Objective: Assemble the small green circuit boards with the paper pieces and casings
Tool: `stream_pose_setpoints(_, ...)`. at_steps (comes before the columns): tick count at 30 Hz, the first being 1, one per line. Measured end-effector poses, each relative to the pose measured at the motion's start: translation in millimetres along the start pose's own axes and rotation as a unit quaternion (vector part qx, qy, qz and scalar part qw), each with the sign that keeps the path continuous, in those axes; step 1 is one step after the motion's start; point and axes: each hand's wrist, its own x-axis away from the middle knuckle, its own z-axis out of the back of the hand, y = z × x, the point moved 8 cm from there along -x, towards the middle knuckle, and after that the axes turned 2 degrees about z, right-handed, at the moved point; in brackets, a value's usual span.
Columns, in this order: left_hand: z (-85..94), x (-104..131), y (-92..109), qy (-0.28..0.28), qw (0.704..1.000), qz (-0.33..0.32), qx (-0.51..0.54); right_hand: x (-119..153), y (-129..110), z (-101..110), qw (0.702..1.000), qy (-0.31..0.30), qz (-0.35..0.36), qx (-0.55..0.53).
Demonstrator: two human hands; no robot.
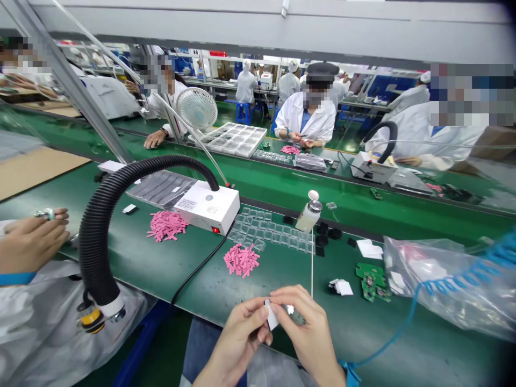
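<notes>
Pinching white-faced piece, both hands | pink strips, bottle beyond | black hose arching left

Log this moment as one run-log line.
Left hand: holding small white-faced piece | right hand: fingers at its edge | beyond hands: pink strips, clear square parts | to the right: green circuit boards

Behind our right grip sits a bright blue wristband — coiled blue cord attached; below, blue trousers — and pale cloth.
</notes>
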Motion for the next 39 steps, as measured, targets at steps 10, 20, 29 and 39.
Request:
stream_pose_setpoints(10,1.5,1.3,1.5,0.015,1.000,0.002,-0.017,1.3,5.4,-2.8,0.999,-0.024,-0.024,-0.019)
stream_pose_setpoints(20,0.9,1.7,2.0,0.011,0.999,0.003,-0.029,0.2,3.1,-0.5,0.999,-0.019,-0.028,-0.029)
stream_pose_setpoints(29,0.9,2.7,0.1,0.003,0.999,0.006,-0.043,-1.2,7.5,-0.3,0.995,-0.022,-0.065,-0.069)
stream_pose_setpoints(39,0.4,3.9,2.4,0.009,0.999,0.006,-0.045,-0.6,8.1,-1.6,0.994,-0.038,-0.070,-0.074)
